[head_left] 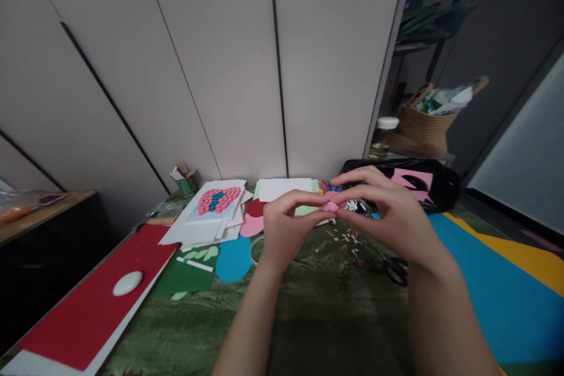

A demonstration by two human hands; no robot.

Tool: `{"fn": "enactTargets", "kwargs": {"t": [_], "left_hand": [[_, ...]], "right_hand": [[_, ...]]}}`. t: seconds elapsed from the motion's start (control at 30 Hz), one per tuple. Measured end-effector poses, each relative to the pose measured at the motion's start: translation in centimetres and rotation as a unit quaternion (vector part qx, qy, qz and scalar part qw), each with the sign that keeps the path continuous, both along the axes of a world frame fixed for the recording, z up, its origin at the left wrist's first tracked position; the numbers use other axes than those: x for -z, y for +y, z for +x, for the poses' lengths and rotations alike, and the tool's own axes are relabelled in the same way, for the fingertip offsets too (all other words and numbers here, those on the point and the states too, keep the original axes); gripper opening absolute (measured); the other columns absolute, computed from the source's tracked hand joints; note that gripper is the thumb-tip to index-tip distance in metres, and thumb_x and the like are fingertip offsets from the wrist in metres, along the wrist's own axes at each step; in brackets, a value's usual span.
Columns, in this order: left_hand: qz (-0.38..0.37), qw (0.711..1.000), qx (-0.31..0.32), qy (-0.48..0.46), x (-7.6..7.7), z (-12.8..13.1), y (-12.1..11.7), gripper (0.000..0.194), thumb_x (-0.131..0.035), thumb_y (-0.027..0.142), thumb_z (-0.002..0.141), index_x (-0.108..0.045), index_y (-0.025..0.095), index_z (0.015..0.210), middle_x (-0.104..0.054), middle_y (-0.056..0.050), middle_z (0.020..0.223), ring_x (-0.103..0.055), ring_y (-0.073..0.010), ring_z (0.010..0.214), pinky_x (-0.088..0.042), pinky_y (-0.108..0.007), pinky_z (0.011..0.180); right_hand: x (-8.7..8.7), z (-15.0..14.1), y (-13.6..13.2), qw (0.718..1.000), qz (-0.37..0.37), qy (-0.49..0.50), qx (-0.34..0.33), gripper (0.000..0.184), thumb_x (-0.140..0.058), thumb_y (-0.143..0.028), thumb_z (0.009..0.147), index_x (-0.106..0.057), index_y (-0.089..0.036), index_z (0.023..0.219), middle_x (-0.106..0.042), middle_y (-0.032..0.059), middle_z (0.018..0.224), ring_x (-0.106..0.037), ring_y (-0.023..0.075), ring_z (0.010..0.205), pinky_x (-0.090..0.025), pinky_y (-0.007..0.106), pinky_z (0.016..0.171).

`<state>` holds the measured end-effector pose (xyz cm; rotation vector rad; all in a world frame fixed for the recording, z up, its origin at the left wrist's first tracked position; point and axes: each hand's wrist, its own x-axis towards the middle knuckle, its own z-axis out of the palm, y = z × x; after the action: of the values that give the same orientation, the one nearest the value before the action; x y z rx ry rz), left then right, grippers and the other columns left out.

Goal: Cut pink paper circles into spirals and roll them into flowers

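A small pink piece, seemingly paper (331,207), lies up and to the right of the blue rounded paper shape (233,259), the landmark. Left hand (284,226) and right hand (390,208) pinch it from opposite sides, each grip nearly closed, neither clearly nearer; its long axis is unclear. Counted: one pink piece held; one white-and-green marker (195,264) left of the landmark, one white oval object (127,283) farther left, one black-handled pair of scissors (388,261) right.

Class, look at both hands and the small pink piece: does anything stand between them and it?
Nothing visible does. The fingertips of the left hand and right hand meet directly at the pink piece; the paper scraps lie on the table.
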<state>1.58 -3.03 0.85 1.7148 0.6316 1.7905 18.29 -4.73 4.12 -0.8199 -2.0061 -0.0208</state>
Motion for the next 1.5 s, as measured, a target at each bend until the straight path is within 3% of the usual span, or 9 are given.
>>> {"fn": "enactTargets", "kwargs": {"t": [0.33,0.77,1.07,1.5], "left_hand": [[-0.015,0.996,-0.084,-0.038,-0.2,1.0,-0.5,0.017,-0.077,0.017,0.061,-0.066,0.023,0.072,-0.070,0.002,0.072,-0.066,-0.0132,0.076,-0.058,-0.029,0.069],[-0.051,0.995,-0.055,-0.069,-0.5,1.2,-0.6,0.020,-0.075,0.014,0.063,-0.064,0.018,0.079,-0.068,0.000,0.073,-0.066,-0.0105,0.070,-0.056,-0.021,0.064],[-0.076,0.995,-0.062,-0.036,-0.3,0.8,-0.2,0.023,-0.070,0.016,0.067,-0.060,0.018,0.087,-0.065,-0.002,0.077,-0.064,-0.0120,0.074,-0.055,-0.025,0.068],[-0.042,0.985,-0.129,0.108,-0.6,0.3,-0.7,0.030,-0.061,0.010,0.071,-0.056,0.019,0.099,-0.065,-0.001,0.080,-0.064,-0.0130,0.075,-0.054,-0.030,0.073]], "right_hand": [[0.2,-0.3,0.5,0.997,0.059,0.019,0.036,0.013,-0.063,-0.024,0.079,-0.070,-0.028,0.089,-0.065,0.0043,0.096,-0.056,0.0196,0.092,-0.048,0.037,0.076],[0.4,-1.0,0.6,0.994,0.091,0.014,0.062,0.016,-0.061,-0.021,0.080,-0.071,-0.027,0.091,-0.065,0.0047,0.095,-0.055,0.0197,0.090,-0.046,0.036,0.076],[0.4,-1.3,0.2,0.989,0.112,-0.007,0.096,0.005,-0.062,-0.022,0.078,-0.065,-0.024,0.081,-0.066,0.0043,0.096,-0.055,0.0215,0.091,-0.043,0.040,0.078],[0.8,-1.6,0.2,0.975,0.163,-0.081,0.130,0.010,-0.060,-0.018,0.077,-0.066,-0.024,0.082,-0.066,0.0033,0.101,-0.053,0.0231,0.092,-0.040,0.042,0.080]]}}
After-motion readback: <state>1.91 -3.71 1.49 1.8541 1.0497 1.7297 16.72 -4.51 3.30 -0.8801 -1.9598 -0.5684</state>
